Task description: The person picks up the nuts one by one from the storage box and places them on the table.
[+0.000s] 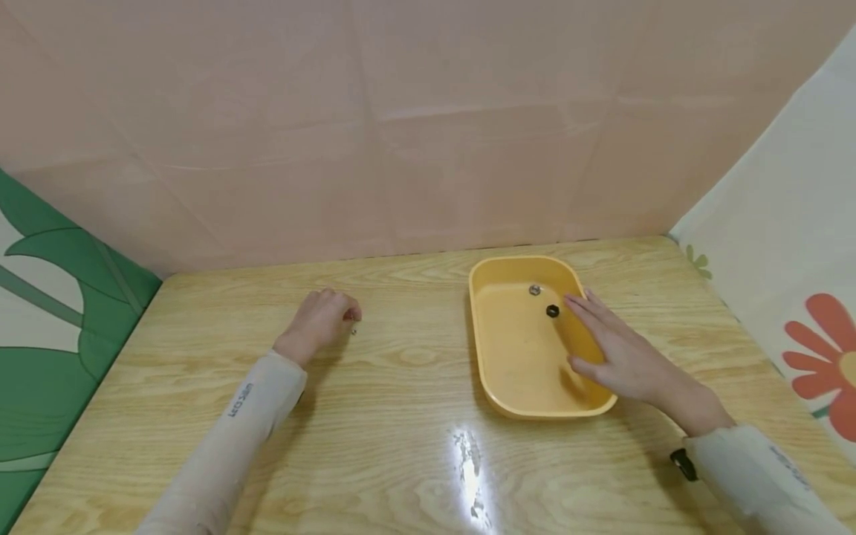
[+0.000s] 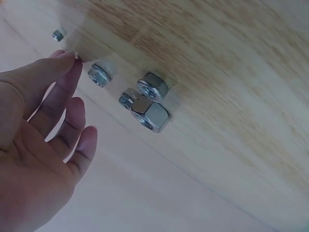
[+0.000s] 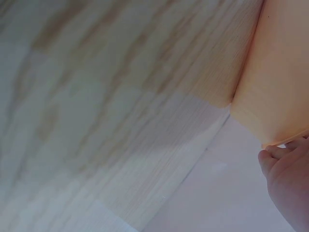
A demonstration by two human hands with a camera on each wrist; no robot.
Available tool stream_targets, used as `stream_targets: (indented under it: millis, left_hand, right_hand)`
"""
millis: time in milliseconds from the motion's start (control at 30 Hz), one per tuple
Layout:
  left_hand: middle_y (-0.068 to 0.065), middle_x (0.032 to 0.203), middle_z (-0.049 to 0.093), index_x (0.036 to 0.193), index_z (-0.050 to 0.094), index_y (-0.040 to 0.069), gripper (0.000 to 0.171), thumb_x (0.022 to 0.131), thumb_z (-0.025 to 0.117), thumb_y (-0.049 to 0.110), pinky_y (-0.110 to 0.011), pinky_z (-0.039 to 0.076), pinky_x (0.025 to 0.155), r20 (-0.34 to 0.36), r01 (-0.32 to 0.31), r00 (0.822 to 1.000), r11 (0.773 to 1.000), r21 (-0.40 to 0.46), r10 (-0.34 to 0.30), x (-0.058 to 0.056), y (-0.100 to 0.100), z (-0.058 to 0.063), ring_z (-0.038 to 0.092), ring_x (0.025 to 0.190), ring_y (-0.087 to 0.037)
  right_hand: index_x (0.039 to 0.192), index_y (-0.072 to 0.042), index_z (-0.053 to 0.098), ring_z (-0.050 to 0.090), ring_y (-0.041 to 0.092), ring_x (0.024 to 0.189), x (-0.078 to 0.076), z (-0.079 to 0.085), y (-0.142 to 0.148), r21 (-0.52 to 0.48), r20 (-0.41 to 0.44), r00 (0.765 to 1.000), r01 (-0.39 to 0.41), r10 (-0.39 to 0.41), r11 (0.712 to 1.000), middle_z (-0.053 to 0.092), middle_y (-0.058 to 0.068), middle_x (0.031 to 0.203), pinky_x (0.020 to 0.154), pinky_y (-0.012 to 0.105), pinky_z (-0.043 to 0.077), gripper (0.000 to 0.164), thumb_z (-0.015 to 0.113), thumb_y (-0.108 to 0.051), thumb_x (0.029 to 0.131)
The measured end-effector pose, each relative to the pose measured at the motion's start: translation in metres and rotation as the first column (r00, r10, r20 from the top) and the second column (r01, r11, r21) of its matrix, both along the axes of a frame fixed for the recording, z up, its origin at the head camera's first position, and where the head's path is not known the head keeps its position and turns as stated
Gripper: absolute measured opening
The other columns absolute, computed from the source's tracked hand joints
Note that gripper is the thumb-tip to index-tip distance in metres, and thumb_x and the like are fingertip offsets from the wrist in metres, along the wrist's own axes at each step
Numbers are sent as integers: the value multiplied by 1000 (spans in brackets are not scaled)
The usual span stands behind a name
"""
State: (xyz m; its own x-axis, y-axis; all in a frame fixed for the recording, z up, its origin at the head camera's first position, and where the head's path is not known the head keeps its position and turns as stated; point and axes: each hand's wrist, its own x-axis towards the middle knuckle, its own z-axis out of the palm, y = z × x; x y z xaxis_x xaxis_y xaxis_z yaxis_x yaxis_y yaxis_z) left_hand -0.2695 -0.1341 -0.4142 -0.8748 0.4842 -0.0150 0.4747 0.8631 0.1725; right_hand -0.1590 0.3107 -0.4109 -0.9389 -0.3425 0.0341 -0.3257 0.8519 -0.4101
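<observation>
My left hand [image 1: 321, 319] is low over the left part of the table, its thumb and index fingertips meeting while the other fingers curl loosely. I cannot tell whether anything sits between those tips. Around them in the left wrist view lie a tiny silver nut [image 2: 58, 35], a flanged nut [image 2: 99, 75] and, grouped together, a silver nut [image 2: 152, 86], a small one [image 2: 126, 99] and a large hex nut [image 2: 150, 114]. My right hand [image 1: 625, 357], fingers extended, is at the right rim of a yellow tray [image 1: 521, 411]. Inside it are a silver nut [image 1: 534, 290] and a black nut [image 1: 552, 310].
The wood-grain table [image 1: 394, 453] meets a pinkish cloth backdrop [image 1: 374, 148] at its far edge. Printed panels stand at both sides, with green leaves [image 1: 40, 297] on the left and a red flower [image 1: 829, 357] on the right.
</observation>
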Motion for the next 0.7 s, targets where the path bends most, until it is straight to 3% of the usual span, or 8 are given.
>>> stream_targets:
  millis: [700]
  left_hand:
    - [-5, 93, 76, 98, 78, 9, 15, 88, 69, 3, -37, 55, 76, -8, 7, 1000, 1000, -11, -7, 0, 1, 1, 65, 79, -16]
  right_hand:
    - [156, -1, 21, 6, 40, 153, -1, -2, 0, -4, -11, 1000, -4, 4, 1000, 19, 22, 163, 115, 68, 20, 84, 67, -25, 90]
